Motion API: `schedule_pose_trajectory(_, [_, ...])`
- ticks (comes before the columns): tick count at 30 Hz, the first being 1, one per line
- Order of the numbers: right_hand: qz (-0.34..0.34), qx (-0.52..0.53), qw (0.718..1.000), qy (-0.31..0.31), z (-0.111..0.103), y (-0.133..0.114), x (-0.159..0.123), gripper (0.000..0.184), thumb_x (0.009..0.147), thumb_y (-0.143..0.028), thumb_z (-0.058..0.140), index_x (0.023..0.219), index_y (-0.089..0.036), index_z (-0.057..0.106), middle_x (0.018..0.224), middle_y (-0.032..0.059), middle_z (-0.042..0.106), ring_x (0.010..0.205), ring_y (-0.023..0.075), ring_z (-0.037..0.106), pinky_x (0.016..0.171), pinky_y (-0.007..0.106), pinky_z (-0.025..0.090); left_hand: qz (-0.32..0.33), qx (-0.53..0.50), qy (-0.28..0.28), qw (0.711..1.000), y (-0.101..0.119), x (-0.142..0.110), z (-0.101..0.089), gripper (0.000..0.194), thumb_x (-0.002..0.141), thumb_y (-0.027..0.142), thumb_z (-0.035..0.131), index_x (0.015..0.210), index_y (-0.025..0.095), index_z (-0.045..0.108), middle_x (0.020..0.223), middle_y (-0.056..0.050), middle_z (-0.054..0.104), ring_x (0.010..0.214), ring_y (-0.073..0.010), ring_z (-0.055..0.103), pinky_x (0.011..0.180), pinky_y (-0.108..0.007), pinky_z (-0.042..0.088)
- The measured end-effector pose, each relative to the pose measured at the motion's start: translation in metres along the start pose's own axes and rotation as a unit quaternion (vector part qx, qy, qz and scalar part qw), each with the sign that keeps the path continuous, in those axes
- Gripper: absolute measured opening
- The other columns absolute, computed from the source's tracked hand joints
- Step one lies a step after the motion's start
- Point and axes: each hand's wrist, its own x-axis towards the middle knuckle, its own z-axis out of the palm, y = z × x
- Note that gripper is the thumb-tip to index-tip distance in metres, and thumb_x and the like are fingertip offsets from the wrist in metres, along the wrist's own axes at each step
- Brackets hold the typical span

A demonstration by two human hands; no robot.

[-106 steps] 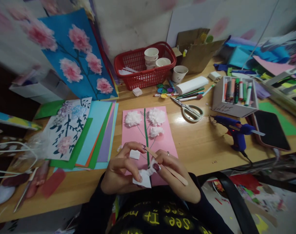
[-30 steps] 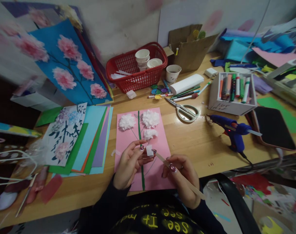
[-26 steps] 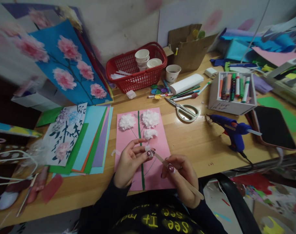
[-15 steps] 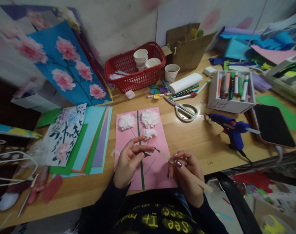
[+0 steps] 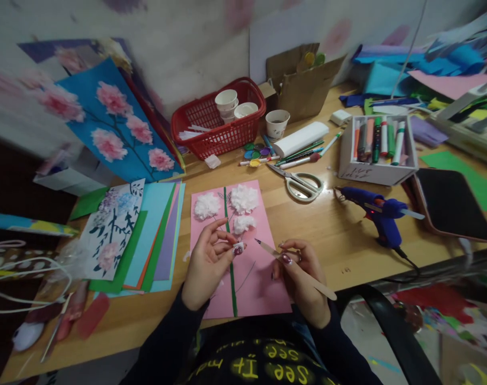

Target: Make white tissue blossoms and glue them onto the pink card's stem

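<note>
A pink card (image 5: 259,289) lies on the wooden table in front of me, with a green stem strip (image 5: 229,256) and three white tissue puffs (image 5: 244,198) glued near its top. My left hand (image 5: 209,264) hovers over the card's left half, thumb and fingers pinched on a small white tissue piece (image 5: 238,247). My right hand (image 5: 301,278) is closed around a wooden stick (image 5: 297,263), whose pointed tip aims left toward the tissue piece but stays a short gap away from it.
A stack of coloured papers (image 5: 155,230) lies left of the card. Scissors (image 5: 301,184), a blue glue gun (image 5: 377,214), a marker box (image 5: 377,147), a dark tablet (image 5: 451,203), pens and a red basket (image 5: 219,120) with paper cups sit behind and to the right.
The stick tip was against the tissue held in my left fingers; now the right hand has drawn the stick away to the right. The tissue has shrunk to a small pinched piece.
</note>
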Motion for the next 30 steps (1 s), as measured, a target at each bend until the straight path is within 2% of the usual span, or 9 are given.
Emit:
schedule_pose_trajectory(3, [0.009,-0.033,0.999,-0.005,0.002,0.000,0.006,0.015,0.094,-0.032,0.053,0.104,-0.021,0.050,0.059,-0.0040,0.060,0.056,0.0148,0.056,0.058,0.029,0.044,-0.007,0.049,0.002,0.999,0.010,0.006,-0.004,0.058,0.066,0.014,0.075,0.118,0.016,0.051,0.076,0.001,0.069,0.076,-0.0158,0.069,0.078,-0.030,0.055])
schedule_pose_trajectory(6, [0.010,-0.075,0.997,0.004,0.006,-0.003,0.010,0.016,0.094,-0.033,0.051,0.104,-0.020,0.050,0.062,-0.0034,0.061,0.061,0.0149,0.057,0.063,0.030,0.045,-0.007,0.082,-0.007,0.997,0.018,0.014,-0.006,0.056,0.066,0.016,0.075,0.117,0.015,0.052,0.080,-0.003,0.073,0.081,-0.0187,0.071,0.081,-0.033,0.054])
schedule_pose_trajectory(11, [0.007,-0.095,0.995,0.020,0.008,-0.003,0.016,0.014,0.093,-0.028,0.048,0.104,-0.020,0.048,0.061,-0.0050,0.059,0.061,0.0148,0.057,0.063,0.029,0.044,0.008,0.131,-0.060,0.989,0.014,0.034,0.005,0.054,0.070,0.014,0.069,0.121,0.015,0.051,0.091,-0.007,0.075,0.084,-0.0189,0.072,0.080,-0.032,0.055])
schedule_pose_trajectory(13, [0.005,-0.107,0.994,0.015,0.007,-0.003,0.018,0.014,0.092,-0.026,0.047,0.105,-0.021,0.047,0.060,-0.0059,0.057,0.059,0.0150,0.055,0.060,0.028,0.044,0.033,0.190,-0.063,0.979,0.008,0.042,0.011,0.054,0.070,0.009,0.065,0.122,0.015,0.051,0.095,-0.005,0.071,0.076,-0.0150,0.071,0.074,-0.029,0.055])
schedule_pose_trajectory(16, [0.002,-0.159,0.987,0.006,0.007,-0.003,0.020,0.015,0.091,-0.023,0.045,0.106,-0.021,0.047,0.059,-0.0067,0.054,0.056,0.0152,0.053,0.058,0.028,0.041,0.085,0.283,-0.061,0.954,0.001,0.053,0.019,0.058,0.070,0.004,0.061,0.126,0.016,0.049,0.087,0.000,0.065,0.069,-0.0114,0.068,0.068,-0.025,0.054])
schedule_pose_trajectory(21, [-0.013,-0.226,0.974,-0.007,0.007,-0.004,0.025,0.016,0.091,-0.020,0.042,0.106,-0.021,0.047,0.061,-0.0063,0.052,0.058,0.0157,0.053,0.061,0.029,0.041,0.117,0.372,-0.072,0.918,0.000,0.060,0.026,0.064,0.073,0.001,0.059,0.134,0.015,0.041,0.081,0.001,0.066,0.075,-0.0146,0.068,0.072,-0.027,0.054])
schedule_pose_trajectory(30, [-0.023,-0.230,0.972,-0.026,0.007,-0.006,0.026,0.016,0.091,-0.020,0.041,0.106,-0.021,0.047,0.060,-0.0065,0.052,0.057,0.0149,0.052,0.061,0.028,0.039,0.133,0.454,-0.076,0.878,0.006,0.059,0.030,0.067,0.074,0.001,0.058,0.137,0.012,0.037,0.084,-0.001,0.070,0.076,-0.0167,0.069,0.070,-0.028,0.051])
